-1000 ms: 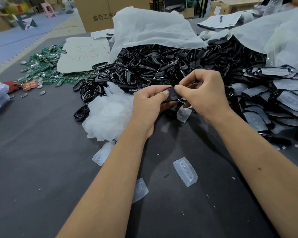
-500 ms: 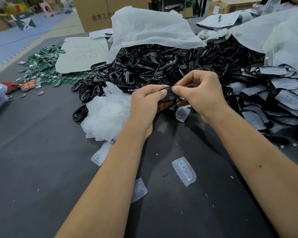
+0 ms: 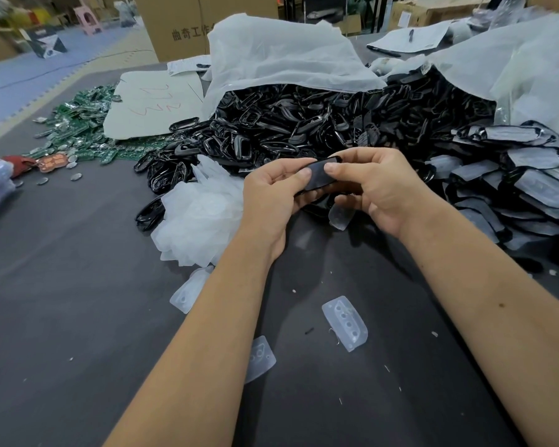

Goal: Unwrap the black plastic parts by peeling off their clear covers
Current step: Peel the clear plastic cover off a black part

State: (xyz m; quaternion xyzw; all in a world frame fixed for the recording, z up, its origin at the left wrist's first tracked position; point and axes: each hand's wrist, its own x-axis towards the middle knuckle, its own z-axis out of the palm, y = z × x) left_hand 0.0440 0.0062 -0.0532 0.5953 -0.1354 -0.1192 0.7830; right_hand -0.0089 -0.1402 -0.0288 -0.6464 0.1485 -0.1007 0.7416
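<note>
From my head camera, I hold one black part (image 3: 318, 177) just above the middle of the frame, between both hands. My left hand (image 3: 273, 191) curls round its near end, thumb on top and fingers beneath. My right hand (image 3: 380, 188) pinches the far end, thumb pressing on the top face. Whether a clear cover is on the part I cannot tell.

Behind my hands, across the upper middle, lies a big heap of black parts (image 3: 288, 124), half under a white bag (image 3: 281, 56). At the right edge sits a stack of parts in clear covers (image 3: 530, 185).

To the left of my left hand is a mound of loose clear covers (image 3: 200, 214). Single covers lie on the dark table (image 3: 62, 301): one (image 3: 344, 322) below centre between my forearms, one (image 3: 260, 358) touching my left forearm in the picture, and one (image 3: 341, 216) just under my right hand.

In the upper left lie green circuit boards (image 3: 78, 124) beside a pale sheet (image 3: 155, 104) with red scribbles.
</note>
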